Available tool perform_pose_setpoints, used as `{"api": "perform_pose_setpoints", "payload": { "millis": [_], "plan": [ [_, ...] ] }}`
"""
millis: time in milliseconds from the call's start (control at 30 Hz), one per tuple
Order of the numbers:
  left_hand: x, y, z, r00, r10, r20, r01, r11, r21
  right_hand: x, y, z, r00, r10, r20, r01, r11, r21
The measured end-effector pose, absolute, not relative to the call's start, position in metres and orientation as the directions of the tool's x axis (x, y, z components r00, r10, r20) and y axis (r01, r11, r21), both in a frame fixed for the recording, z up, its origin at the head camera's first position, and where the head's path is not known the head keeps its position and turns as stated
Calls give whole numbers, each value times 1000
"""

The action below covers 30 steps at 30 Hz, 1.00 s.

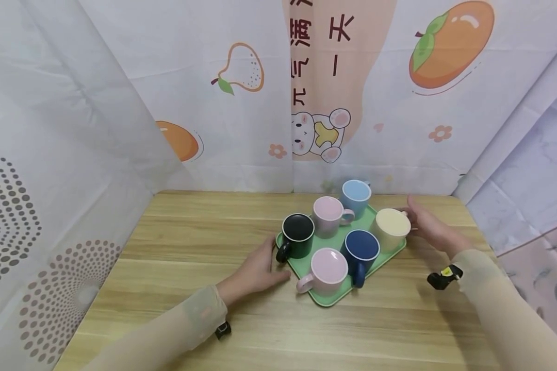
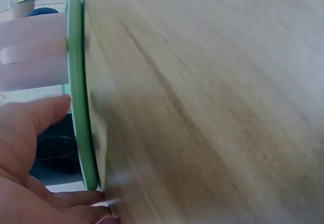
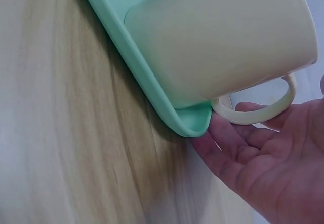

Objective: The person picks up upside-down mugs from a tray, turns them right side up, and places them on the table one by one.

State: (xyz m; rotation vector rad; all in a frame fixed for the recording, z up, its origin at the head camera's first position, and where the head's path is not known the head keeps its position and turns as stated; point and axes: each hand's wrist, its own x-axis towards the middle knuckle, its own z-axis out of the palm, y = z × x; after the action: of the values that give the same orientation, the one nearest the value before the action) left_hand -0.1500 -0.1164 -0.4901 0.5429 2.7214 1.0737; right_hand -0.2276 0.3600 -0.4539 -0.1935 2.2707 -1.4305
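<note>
A light green tray lies on the wooden table with several mugs on it. My left hand is at its left corner, beside the black mug; in the left wrist view the fingers lie along the corner and the thumb is near the rim. At the right corner, fingertips of my right hand touch the tray edge, under the handle of the cream mug. The near pink mug, dark blue mug, far pink mug and light blue mug stand upright.
The wooden table extends left of the tray and in front of it. A printed white curtain hangs behind the table's far edge. Draped cloth also hangs on the left side.
</note>
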Motion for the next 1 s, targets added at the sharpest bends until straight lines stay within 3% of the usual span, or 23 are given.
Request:
{"api": "perform_pose_setpoints", "payload": {
  "millis": [200,600,833,1000],
  "plan": [
    [-148,-117,-489,-924,381,-37,248,669,700,-222,361,-451,-894,-330,-302,127,460,-879],
    [-155,-132,-498,-936,351,3,264,699,664,-200,352,-454,-845,-360,-396,217,446,-868],
    [-159,-152,-496,-928,371,25,299,704,644,-190,343,-461,-836,-369,-405,267,370,-890],
    [-162,-167,-490,-924,383,-13,266,666,697,-185,336,-463,-824,-387,-414,278,360,-891]
  ]
}}
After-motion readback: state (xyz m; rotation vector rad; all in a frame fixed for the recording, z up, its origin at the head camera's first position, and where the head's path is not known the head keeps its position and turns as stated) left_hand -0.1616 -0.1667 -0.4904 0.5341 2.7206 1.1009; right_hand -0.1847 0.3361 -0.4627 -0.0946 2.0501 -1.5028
